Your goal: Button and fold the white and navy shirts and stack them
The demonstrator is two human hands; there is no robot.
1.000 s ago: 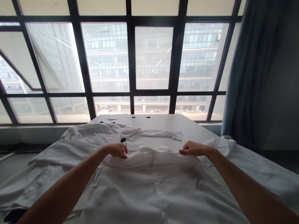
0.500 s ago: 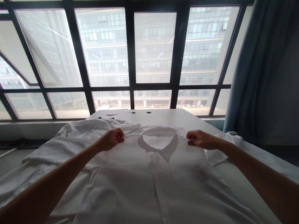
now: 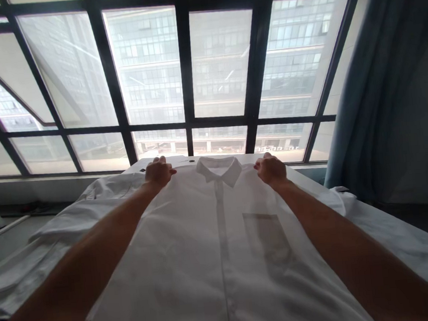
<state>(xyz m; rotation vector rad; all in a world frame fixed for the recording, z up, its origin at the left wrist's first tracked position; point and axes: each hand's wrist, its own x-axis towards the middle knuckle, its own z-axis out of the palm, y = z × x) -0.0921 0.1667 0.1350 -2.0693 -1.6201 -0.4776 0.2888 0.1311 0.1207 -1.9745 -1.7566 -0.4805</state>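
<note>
A white button-up shirt is stretched out in front of me, front side up, with its collar at the far end and a chest pocket right of the placket. My left hand grips the shirt's left shoulder and my right hand grips its right shoulder. Both fists are closed on the fabric, arms extended, one on each side of the collar.
More white garments lie piled on the white table to the left and under the shirt. A large dark-framed window fills the far wall. A blue-grey curtain hangs at the right.
Both hands have moved away from me and upward with the shirt's shoulders. The shirt, bunched a second ago, is now pulled out flat and taut, collar farther off.
</note>
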